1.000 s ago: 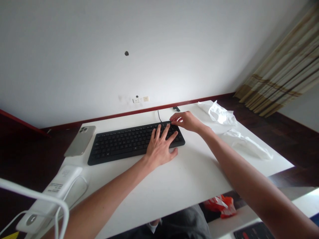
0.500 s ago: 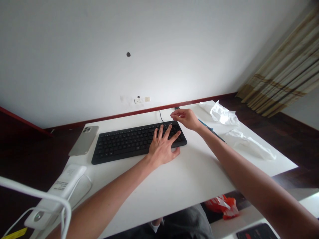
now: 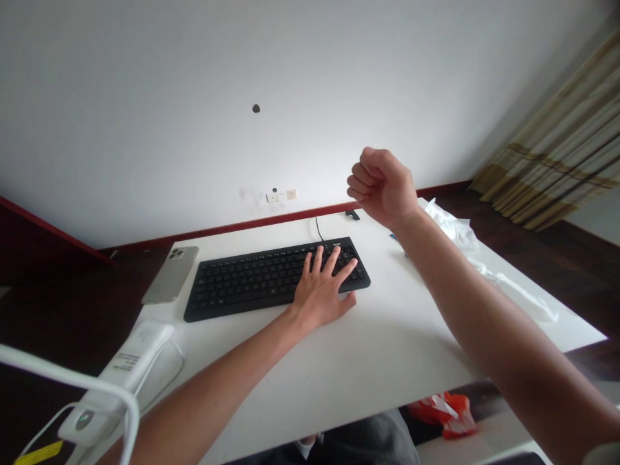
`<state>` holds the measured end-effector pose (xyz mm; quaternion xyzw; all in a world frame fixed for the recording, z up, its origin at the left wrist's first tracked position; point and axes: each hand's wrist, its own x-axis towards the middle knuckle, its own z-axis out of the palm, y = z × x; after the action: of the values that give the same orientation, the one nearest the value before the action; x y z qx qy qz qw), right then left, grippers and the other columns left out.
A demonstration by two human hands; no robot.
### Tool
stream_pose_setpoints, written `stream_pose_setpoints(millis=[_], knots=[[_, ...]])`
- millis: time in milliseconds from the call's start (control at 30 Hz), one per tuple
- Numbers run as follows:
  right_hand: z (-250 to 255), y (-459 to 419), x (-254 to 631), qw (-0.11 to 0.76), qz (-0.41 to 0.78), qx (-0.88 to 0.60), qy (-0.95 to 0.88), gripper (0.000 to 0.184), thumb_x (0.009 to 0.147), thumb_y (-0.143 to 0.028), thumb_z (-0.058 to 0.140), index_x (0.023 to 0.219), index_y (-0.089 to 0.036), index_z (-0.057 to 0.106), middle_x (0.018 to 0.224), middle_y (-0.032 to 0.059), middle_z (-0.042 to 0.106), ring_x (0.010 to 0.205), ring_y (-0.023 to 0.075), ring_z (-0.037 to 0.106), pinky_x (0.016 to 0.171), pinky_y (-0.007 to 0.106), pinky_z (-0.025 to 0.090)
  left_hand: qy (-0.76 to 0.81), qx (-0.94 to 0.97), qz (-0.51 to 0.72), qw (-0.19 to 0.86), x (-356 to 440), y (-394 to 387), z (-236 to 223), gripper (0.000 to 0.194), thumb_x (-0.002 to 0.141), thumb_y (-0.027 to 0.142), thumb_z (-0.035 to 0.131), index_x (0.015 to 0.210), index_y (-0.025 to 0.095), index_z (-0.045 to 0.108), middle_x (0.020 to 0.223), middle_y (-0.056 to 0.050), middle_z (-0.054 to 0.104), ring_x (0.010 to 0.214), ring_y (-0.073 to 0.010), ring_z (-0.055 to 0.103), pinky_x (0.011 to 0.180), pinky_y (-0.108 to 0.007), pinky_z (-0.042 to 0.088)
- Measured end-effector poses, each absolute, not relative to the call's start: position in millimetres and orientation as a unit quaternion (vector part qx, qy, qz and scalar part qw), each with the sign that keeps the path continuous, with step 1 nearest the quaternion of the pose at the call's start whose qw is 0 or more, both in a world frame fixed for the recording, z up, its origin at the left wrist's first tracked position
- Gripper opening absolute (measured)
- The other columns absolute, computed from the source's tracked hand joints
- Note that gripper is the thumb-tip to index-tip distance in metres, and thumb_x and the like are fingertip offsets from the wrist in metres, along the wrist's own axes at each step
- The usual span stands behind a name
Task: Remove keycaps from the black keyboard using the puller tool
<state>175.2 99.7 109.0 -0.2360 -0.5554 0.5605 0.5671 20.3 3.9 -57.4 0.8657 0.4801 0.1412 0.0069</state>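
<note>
Now the left hand (image 3: 320,300) is resting with its fingers spread apart on the flat black plastic keyboard (image 3: 242,281) under it, while the right hand (image 3: 382,187) is making a tight fist high above the smooth white tabletop (image 3: 387,349).

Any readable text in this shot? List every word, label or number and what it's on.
Nothing can be read for certain.
Black keyboard: key legends too small to read.
Small mark on the keyboard's top edge, near the right end: too blurred to read.
White plastic device: printed label block too small to read.
Yellow tag: no legible text.
</note>
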Motion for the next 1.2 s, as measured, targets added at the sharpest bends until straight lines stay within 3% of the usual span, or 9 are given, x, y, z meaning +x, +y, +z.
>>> stream_pose_setpoints(millis=[367,500,633,767,833,900,1067,1133,1200], knots=[[132.1,69.0,178.0,0.550,0.593,-0.229,-0.542,0.058,0.086,-0.038,0.067,0.062,-0.024,0.017,0.054,-0.0078,0.008,0.047,0.0095,0.004,0.039,0.026,0.011,0.481,0.865,0.145,0.006,20.7,4.0,-58.0,0.072,0.094,0.055,0.056,0.160,0.038,0.033,0.171,-0.002,0.023,0.155,-0.0425,0.019,0.124,-0.063,0.019],[140.7,56.8,177.5,0.518,0.634,-0.158,-0.552,0.053,0.090,-0.030,0.060,0.060,-0.022,0.017,0.055,-0.0075,0.006,0.047,0.0087,0.002,0.040,0.025,0.007,0.479,0.865,0.148,-0.001,20.5,3.6,-57.4,0.073,0.094,0.055,0.056,0.160,0.038,0.033,0.171,-0.003,0.023,0.155,-0.0425,0.020,0.124,-0.063,0.020],[87.1,82.3,157.3,0.500,0.653,-0.157,-0.546,0.055,0.088,-0.033,0.066,0.061,-0.024,0.019,0.050,-0.0110,0.011,0.044,0.0056,0.006,0.038,0.021,0.010,0.478,0.866,0.145,-0.011,20.9,3.6,-57.3,0.073,0.094,0.055,0.057,0.160,0.037,0.034,0.170,-0.004,0.024,0.154,-0.0432,0.021,0.123,-0.065,0.021],[11.0,112.9,133.1,0.391,0.693,-0.236,-0.558,0.060,0.082,-0.038,0.076,0.059,-0.024,0.023,0.049,-0.0123,0.017,0.042,0.0037,0.009,0.039,0.021,0.009,0.478,0.866,0.147,-0.022,21.8,3.3,-58.2,0.069,0.094,0.054,0.057,0.158,0.035,0.039,0.165,-0.007,0.035,0.152,-0.0428,0.026,0.123,-0.065,0.021],[-2.7,120.4,130.3,0.367,0.689,-0.242,-0.576,0.058,0.081,-0.038,0.077,0.059,-0.023,0.025,0.049,-0.0121,0.018,0.043,0.0038,0.011,0.040,0.022,0.010,0.478,0.865,0.150,-0.025,21.8,2.9,-58.5,0.069,0.094,0.054,0.057,0.157,0.034,0.040,0.164,-0.007,0.037,0.152,-0.0427,0.026,0.123,-0.065,0.021],[2.8,125.9,134.9,0.403,0.677,-0.219,-0.576,0.055,0.084,-0.038,0.073,0.061,-0.024,0.026,0.051,-0.0118,0.018,0.043,0.0047,0.011,0.041,0.022,0.010,0.477,0.865,0.153,-0.029,21.4,2.4,-58.5,0.069,0.094,0.054,0.057,0.158,0.034,0.039,0.166,-0.007,0.034,0.153,-0.0431,0.024,0.123,-0.065,0.021],[31.1,150.7,167.8,0.523,0.485,-0.305,-0.631,0.052,0.089,-0.046,0.066,0.062,-0.024,0.027,0.053,-0.0095,0.021,0.047,0.0076,0.018,0.046,0.025,0.019,0.474,0.867,0.156,-0.021,19.8,2.8,-58.9,0.069,0.095,0.055,0.056,0.158,0.035,0.037,0.169,-0.007,0.028,0.154,-0.0432,0.023,0.123,-0.066,0.022],[29.7,164.7,186.9,0.533,0.312,-0.411,-0.670,0.045,0.092,-0.045,0.063,0.062,-0.023,0.039,0.053,-0.0064,0.034,0.050,0.0099,0.030,0.050,0.026,0.027,0.473,0.867,0.157,-0.014,19.5,3.5,-59.6,0.070,0.095,0.056,0.055,0.159,0.035,0.035,0.169,-0.007,0.027,0.154,-0.0429,0.022,0.123,-0.066,0.021],[21.9,177.9,207.0,0.500,0.138,-0.502,-0.692,0.022,0.091,-0.036,0.063,0.076,-0.020,0.059,0.059,-0.0025,0.051,0.057,0.0138,0.044,0.058,0.028,0.036,0.472,0.867,0.159,-0.009,19.5,3.9,-60.1,0.071,0.095,0.056,0.055,0.160,0.036,0.034,0.169,-0.006,0.027,0.155,-0.0422,0.021,0.123,-0.065,0.021]])
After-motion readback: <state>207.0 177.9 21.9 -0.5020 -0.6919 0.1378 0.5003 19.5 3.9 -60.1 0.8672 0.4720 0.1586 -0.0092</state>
